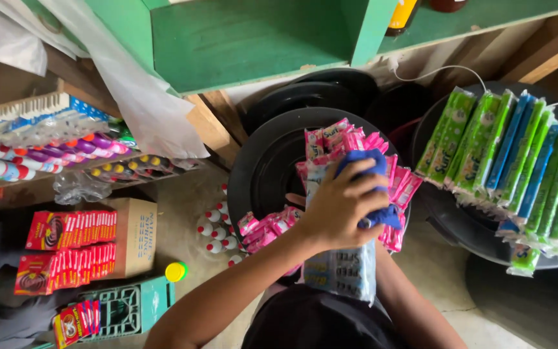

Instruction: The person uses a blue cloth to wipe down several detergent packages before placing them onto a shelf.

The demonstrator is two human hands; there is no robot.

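Head view, looking down: my left hand (340, 207) is pressed on a soft blue cloth (366, 187), with the fingers closed over it, and the cloth lies on top of a bundle of pink plastic sachet strips (347, 145). I judge that the cloth is wiping these strips. The bundle rests over a round black plastic basin (259, 161). My right hand is almost fully hidden under the bundle; only the forearm shows at the bottom, so I cannot tell if that hand is closed or open, though it seems to support the strips from below.

To do the wiping well, I think the pressure should be light and even, because the sachets are thin and slippery and can slide out of the pile. The support from below should stay firm.

About materials: the pink strips are glossy film with crimped edges. To the right, green and blue sachet strips (518, 161) of the same shiny kind hang over another dark round basin (460, 220). To the left, flat red cardboard boxes (72, 229) stand in rows by a brown carton (135, 236), and small white bottles with red caps (217, 232) stand on the concrete floor (434, 258). A green crate (130, 310) is near the lower edge.
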